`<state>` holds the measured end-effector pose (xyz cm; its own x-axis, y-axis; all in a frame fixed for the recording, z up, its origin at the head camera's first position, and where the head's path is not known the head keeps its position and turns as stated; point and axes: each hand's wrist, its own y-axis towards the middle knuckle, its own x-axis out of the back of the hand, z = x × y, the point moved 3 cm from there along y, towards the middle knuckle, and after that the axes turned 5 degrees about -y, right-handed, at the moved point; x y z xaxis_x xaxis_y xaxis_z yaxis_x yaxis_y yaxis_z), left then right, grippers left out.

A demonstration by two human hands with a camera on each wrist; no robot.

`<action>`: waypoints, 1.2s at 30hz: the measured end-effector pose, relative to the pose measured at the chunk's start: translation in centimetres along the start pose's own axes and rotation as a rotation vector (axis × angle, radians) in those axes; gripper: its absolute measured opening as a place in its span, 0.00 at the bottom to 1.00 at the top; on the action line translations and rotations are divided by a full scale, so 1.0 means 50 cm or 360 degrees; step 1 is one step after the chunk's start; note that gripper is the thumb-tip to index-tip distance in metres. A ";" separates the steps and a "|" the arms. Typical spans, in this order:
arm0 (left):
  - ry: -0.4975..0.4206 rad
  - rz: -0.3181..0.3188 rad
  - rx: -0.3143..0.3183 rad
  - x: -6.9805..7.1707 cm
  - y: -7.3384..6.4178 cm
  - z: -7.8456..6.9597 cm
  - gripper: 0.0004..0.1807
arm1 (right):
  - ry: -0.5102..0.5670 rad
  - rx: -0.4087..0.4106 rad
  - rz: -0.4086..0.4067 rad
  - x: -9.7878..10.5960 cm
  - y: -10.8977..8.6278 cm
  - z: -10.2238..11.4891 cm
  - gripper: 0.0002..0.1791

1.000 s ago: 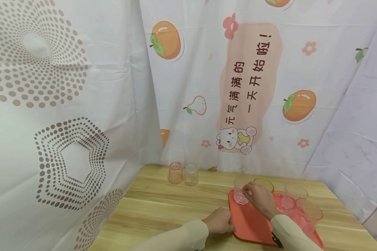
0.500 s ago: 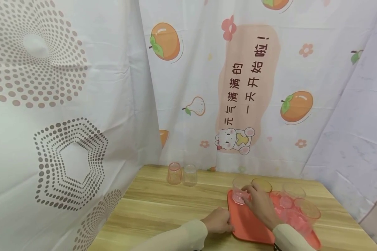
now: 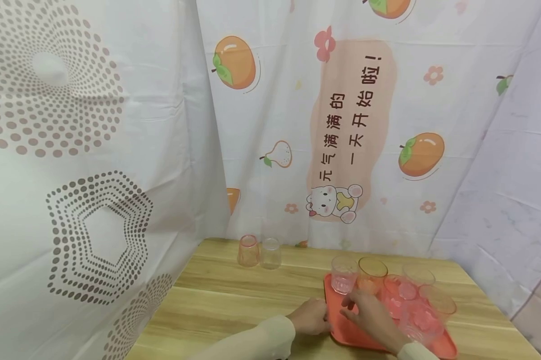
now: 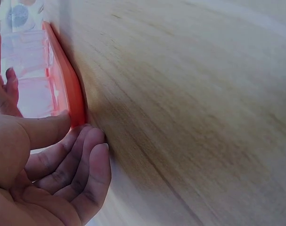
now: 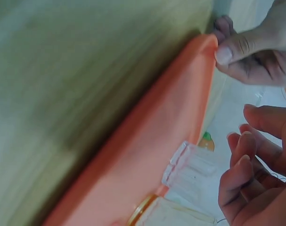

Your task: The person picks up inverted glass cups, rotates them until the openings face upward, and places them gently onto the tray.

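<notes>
My left hand (image 3: pixel 310 317) pinches the left rim of the red tray (image 3: pixel 344 328), thumb on top and fingers beneath, as the left wrist view shows on the tray rim (image 4: pixel 69 84). Above the tray is my right hand (image 3: pixel 373 320), its fingers loosely bent and holding nothing in the right wrist view. A clear tumbler (image 3: pixel 344 275) stands upright at the tray's back left corner. Right of it is an amber tumbler (image 3: pixel 372 272), then a pink tumbler (image 3: pixel 393 295). Several more see-through tumblers crowd the tray's right side, partly overlapping in view.
A pink tumbler (image 3: pixel 248 251) and a clear tumbler (image 3: pixel 271 254) stand side by side at the back left of the wooden table (image 3: pixel 225 300). Printed curtains (image 3: pixel 261 200) hang behind and to the left.
My right hand has let go of the clear tumbler at the tray's back left corner and drawn back toward me. The left hand keeps its hold on the tray rim.
</notes>
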<state>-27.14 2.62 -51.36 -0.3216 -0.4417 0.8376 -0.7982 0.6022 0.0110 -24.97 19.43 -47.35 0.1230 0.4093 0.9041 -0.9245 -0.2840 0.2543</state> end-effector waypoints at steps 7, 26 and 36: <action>-0.0036 0.0015 0.0028 0.002 0.000 0.000 0.22 | 0.0053 0.0091 0.0111 -0.017 -0.024 -0.006 0.07; -0.0021 0.0010 0.0041 0.006 -0.002 0.002 0.22 | 0.0187 0.0326 0.0260 -0.051 -0.065 0.008 0.07; -0.0148 0.0000 0.0024 0.014 -0.006 0.024 0.20 | 0.0195 0.0304 0.0263 -0.056 -0.068 0.006 0.08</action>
<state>-27.72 1.31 -51.45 -0.3668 -0.5022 0.7831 -0.8058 0.5922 0.0023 -22.08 18.99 -50.64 -0.0790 0.4425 0.8933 -0.8420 -0.5093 0.1778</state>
